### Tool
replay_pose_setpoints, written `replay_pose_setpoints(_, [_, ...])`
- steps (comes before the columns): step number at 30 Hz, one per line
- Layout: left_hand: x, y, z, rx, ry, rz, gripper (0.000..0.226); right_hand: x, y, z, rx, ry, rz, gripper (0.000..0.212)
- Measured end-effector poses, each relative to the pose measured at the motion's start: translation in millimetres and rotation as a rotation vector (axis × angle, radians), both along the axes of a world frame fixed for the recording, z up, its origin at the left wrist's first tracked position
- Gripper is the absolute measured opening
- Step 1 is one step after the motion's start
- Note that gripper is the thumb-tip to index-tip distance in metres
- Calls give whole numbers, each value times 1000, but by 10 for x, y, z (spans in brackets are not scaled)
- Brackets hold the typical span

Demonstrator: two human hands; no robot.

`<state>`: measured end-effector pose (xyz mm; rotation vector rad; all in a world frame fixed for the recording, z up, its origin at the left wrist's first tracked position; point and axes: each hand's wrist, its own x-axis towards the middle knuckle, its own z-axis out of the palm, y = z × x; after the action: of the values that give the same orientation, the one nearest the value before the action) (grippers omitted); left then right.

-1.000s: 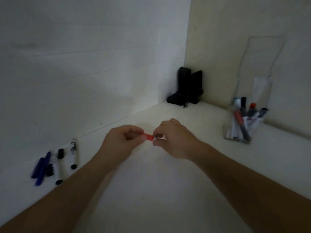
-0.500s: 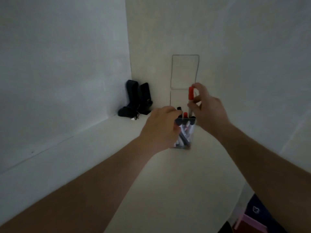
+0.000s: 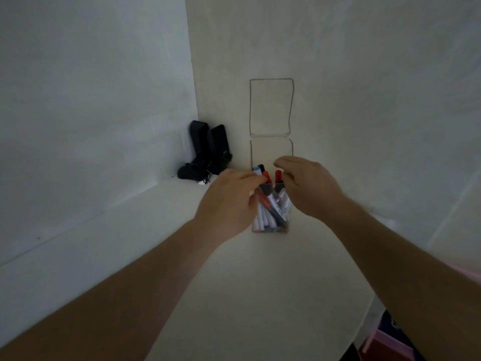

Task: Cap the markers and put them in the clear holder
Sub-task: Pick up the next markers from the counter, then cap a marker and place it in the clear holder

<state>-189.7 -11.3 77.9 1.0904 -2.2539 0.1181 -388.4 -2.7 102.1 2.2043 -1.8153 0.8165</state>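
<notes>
The clear holder stands on the white table against the back wall, with several capped markers leaning inside it. A red-capped marker stands upright in the holder's right side. My right hand curls over its top, with the fingertips around the red cap. My left hand grips the holder's left side, its fingers curled at the rim and hiding that wall. Another red cap and a black one show above the rim.
A clear panel rises from the holder up the wall. Two black speakers with a cable sit in the corner to the left. The table's edge runs down the right, with a pink object below it.
A second ago both hands pressed a red cap on over the table's middle. My view then swung right to the holder, and my right hand lowered the red-capped marker into it while my left hand took the holder's side.
</notes>
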Motion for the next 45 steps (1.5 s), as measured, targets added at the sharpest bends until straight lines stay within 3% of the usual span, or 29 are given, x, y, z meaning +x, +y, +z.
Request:
replay_pose_setpoints(2, [252, 45, -52, 10, 74, -43, 44, 105, 39, -66, -126, -74, -14, 35])
replay_pose_setpoints(5, [898, 101, -211, -1, 112, 18, 33, 492, 137, -172, -277, -160, 110, 26])
replay_pose_setpoints(9, [2058, 404, -378, 79, 99, 297, 22, 1398, 276, -396, -81, -228, 327, 26])
replay_pose_setpoints(16, [3794, 994, -416, 220, 146, 743, 19, 3093, 396, -825, 207, -180, 673, 29])
replay_pose_setpoints(21, [4352, 1258, -478, 208, 124, 960, 23, 4106, 610, -925, 369, -78, 776, 42])
replay_pose_setpoints(25, [4423, 1250, -551, 231, 29, 984, 30, 4602, 711, -1022, 384, 58, 783, 50])
replay_pose_setpoints(30, [4409, 1187, -599, 184, -14, 985, 28, 4699, 646, -1029, 314, 128, 656, 37])
replay_pose_setpoints(36, [4296, 1166, -637, 275, 5, 801, 23, 4078, 380, -945, 393, 138, 509, 14])
replay_pose_setpoints(40, [4324, 1197, -524, 124, -79, 949, 33, 3544, 329, -925, 429, 113, 487, 11])
replay_pose_setpoints(45, [4141, 1170, -504, 349, -234, 1010, 35, 3250, 475, -1019, 310, -26, 526, 8])
